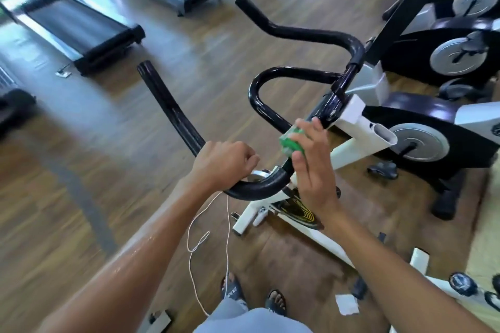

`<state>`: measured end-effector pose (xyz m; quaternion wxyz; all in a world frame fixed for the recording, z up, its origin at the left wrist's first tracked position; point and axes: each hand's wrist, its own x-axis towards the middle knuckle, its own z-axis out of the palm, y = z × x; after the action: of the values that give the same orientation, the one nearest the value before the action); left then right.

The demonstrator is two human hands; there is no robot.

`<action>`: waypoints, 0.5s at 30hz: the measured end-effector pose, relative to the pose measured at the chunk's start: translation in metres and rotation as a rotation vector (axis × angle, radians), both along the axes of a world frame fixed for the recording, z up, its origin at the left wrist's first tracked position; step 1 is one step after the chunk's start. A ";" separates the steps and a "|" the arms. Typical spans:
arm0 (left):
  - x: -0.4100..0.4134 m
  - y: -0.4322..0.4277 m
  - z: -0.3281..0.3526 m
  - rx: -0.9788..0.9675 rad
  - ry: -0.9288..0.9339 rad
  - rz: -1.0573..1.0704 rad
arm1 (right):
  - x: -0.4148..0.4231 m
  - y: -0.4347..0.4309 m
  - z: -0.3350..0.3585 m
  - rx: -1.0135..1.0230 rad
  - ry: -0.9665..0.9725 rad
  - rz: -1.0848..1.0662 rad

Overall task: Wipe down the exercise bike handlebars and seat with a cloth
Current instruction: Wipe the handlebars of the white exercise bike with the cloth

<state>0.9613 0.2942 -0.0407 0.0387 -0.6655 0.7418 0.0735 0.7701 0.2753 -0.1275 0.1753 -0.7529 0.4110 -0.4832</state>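
Note:
The black handlebars point(295, 35) of a white exercise bike point(359, 127) curve across the middle of the head view. My left hand point(221, 165) grips the near bend of the bar, fingers curled round it. My right hand point(311, 162) holds a green and white cloth point(291, 143) against the inner loop of the bar, close to the stem; fingers and thumb wrap the cloth. The seat is out of view.
Two treadmills point(81, 27) stand at the back left. More exercise bikes point(446, 62) crowd the right side. A white cord point(205, 238) hangs below the bar. A scrap of paper point(346, 304) lies by my sandalled feet point(251, 295) on the wooden floor.

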 end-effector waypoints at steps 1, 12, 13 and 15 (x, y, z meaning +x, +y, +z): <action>0.000 0.001 -0.001 -0.004 0.004 0.001 | 0.000 -0.004 0.003 0.040 -0.049 -0.026; 0.001 -0.002 -0.004 -0.024 0.025 -0.006 | 0.003 -0.009 0.009 0.110 -0.094 -0.070; 0.002 -0.003 -0.004 -0.021 0.023 -0.008 | 0.008 -0.003 0.010 0.126 -0.103 -0.073; 0.004 -0.004 -0.005 -0.015 0.016 -0.019 | 0.016 0.022 0.005 0.107 -0.075 -0.031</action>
<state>0.9651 0.2904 -0.0461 0.0285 -0.6581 0.7489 0.0726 0.7857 0.2974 -0.1228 0.2233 -0.7173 0.4410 -0.4910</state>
